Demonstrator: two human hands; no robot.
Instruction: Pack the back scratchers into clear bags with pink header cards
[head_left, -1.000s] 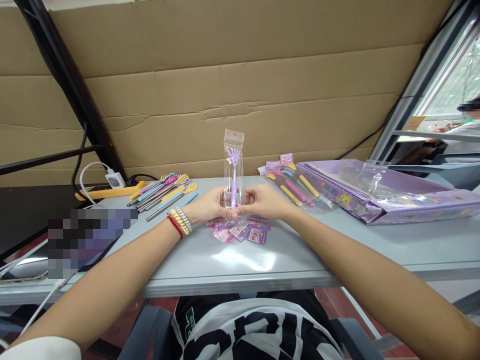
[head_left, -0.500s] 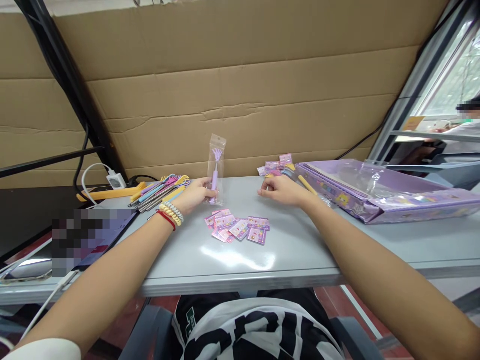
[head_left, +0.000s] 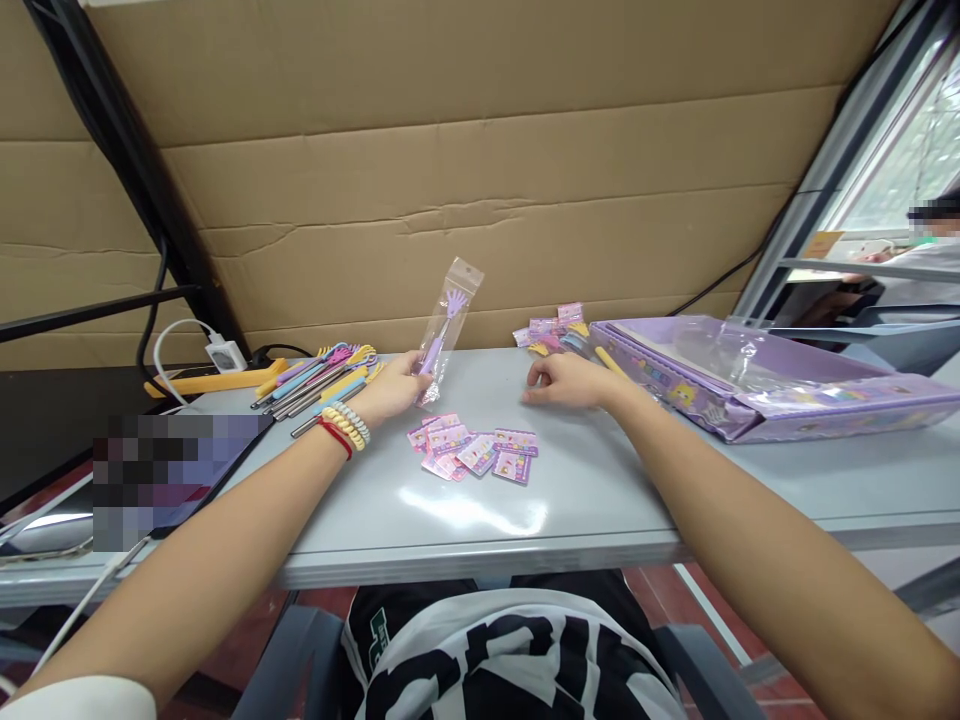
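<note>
My left hand (head_left: 399, 387) grips the lower end of a clear bag (head_left: 452, 327) that holds a purple hand-shaped stick and leans to the right. Several sticks with coloured handles and metal rods (head_left: 315, 385) lie beside that hand. My right hand (head_left: 564, 382) rests on the grey table (head_left: 600, 500) with its fingers curled; whether anything is between them is hidden. Behind it are bagged sticks with yellow and pink tips (head_left: 551, 343) and some pink cards (head_left: 569, 314). Several pink and purple cards (head_left: 478, 453) lie spread between my forearms.
A purple box (head_left: 712, 395) with clear plastic on it sits at the right. On the left are a white charger (head_left: 226, 353), a yellow stick (head_left: 217, 382) and a dark flat device (head_left: 240, 435). Cardboard (head_left: 480, 180) stands behind the table. Another person (head_left: 922, 272) is at the far right.
The bag in my left hand has tilted from upright toward the right. My right hand has shifted very slightly right, and the view has moved a little.
</note>
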